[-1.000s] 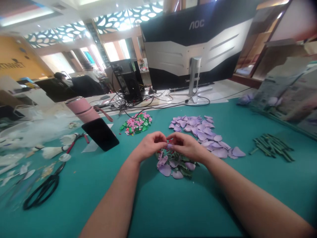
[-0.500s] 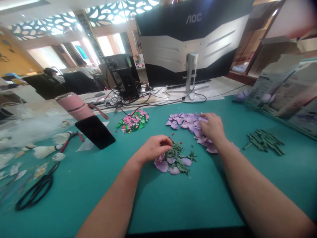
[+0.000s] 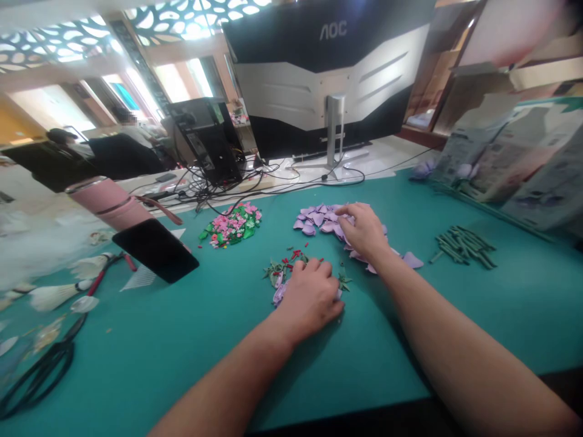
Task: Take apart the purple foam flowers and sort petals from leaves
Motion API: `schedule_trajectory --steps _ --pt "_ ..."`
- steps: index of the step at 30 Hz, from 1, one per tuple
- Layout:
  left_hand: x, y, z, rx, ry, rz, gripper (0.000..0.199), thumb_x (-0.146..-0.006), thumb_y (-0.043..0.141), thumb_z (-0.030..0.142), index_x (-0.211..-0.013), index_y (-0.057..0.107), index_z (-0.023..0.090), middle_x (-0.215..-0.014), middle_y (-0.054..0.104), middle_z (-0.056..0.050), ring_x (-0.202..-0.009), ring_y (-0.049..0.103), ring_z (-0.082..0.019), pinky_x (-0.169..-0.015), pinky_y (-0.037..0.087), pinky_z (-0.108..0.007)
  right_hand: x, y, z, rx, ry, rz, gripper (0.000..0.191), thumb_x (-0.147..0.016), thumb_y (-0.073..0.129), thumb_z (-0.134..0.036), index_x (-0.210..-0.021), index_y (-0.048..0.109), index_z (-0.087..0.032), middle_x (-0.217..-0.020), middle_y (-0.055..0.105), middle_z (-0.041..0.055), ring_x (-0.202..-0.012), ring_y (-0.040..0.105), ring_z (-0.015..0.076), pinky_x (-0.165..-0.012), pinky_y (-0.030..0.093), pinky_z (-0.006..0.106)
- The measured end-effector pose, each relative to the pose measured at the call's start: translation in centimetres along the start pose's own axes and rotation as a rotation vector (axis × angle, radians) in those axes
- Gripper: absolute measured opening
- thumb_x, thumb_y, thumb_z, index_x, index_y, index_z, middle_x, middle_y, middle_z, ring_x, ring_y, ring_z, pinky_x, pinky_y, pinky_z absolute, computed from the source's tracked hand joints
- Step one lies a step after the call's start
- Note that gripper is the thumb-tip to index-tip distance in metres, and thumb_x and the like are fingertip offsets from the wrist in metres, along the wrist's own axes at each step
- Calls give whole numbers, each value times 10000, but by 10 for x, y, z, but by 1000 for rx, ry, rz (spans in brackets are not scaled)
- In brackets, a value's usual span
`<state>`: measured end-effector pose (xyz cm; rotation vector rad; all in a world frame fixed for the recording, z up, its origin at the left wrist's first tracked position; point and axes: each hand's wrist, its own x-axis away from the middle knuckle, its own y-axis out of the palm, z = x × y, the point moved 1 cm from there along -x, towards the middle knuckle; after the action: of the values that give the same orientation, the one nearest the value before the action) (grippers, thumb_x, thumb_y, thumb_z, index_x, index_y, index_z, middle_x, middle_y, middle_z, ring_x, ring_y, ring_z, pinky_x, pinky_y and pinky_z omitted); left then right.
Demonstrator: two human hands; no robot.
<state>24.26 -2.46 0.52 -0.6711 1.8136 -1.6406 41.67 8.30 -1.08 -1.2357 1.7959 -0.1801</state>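
Observation:
My left hand [image 3: 314, 297] is palm down on a mixed pile of small green leaf-like pieces [image 3: 274, 271], red bits [image 3: 296, 254] and a few lilac petals [image 3: 279, 295]. Its fingers curl down into the pile, and what lies under them is hidden. Farther back, my right hand [image 3: 364, 232] rests over a long heap of lilac plastic petals [image 3: 319, 215]. Thumb and fingers stand apart there, touching the heap, with no piece visibly gripped. One loose petal [image 3: 413, 260] lies beside the right forearm.
Green stem pieces [image 3: 464, 246] lie at right, before printed boxes [image 3: 537, 164]. A pink-and-green heap [image 3: 234, 226] is at back left. Left stand a phone [image 3: 155, 250], a pink bottle [image 3: 109, 200], shuttlecocks [image 3: 57, 297] and black scissors [image 3: 45, 367]. A monitor [image 3: 282, 91] and cables are behind.
My left hand has moved right and down over the mixed pile, covering much of it. My right hand has shifted slightly on the lilac heap, its fingers more spread. The view has turned right.

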Motion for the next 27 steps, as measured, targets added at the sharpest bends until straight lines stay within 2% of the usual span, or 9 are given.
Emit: schedule_trajectory --steps 7,15,19,23,27 --pt "-2 1 2 -10 -31 -97 189 -883 545 327 -878 664 180 -994 609 -101 -991 508 -290 -757 368 -424 2 3 -3 -27 -49 -5 174 -834 548 -188 -914 700 -215 -982 701 85 -1006 594 278 -948 431 417" --pt "-6 -2 -2 140 -76 -242 163 -795 577 322 -849 645 185 -1025 622 -130 -975 532 -309 -766 393 -428 5 7 -14 -53 -85 -69 170 -850 545 -163 -934 684 -214 -989 687 84 -999 591 257 -945 427 395" --pt "-5 -2 -4 225 -58 -213 101 -808 569 284 -847 616 204 -984 639 -94 -954 542 -284 -764 386 -400 6 7 -17 -69 -90 -69 157 -861 539 -169 -913 675 -227 -988 693 79 -1001 595 253 -941 429 396" --pt "-4 0 -6 335 -25 -202 34 -806 602 237 -819 583 212 -861 662 -31 -910 558 -247 -770 369 -367 6 6 -19 -74 -99 -71 145 -864 545 -176 -907 675 -226 -978 695 77 -994 601 250 -933 436 389" --pt "-5 -3 -12 535 -75 -178 46 -806 627 218 -780 591 209 -788 651 1 -837 578 -203 -763 386 -331 7 5 -20 -76 -110 -71 146 -862 547 -175 -906 683 -203 -980 708 87 -990 603 249 -933 436 386"
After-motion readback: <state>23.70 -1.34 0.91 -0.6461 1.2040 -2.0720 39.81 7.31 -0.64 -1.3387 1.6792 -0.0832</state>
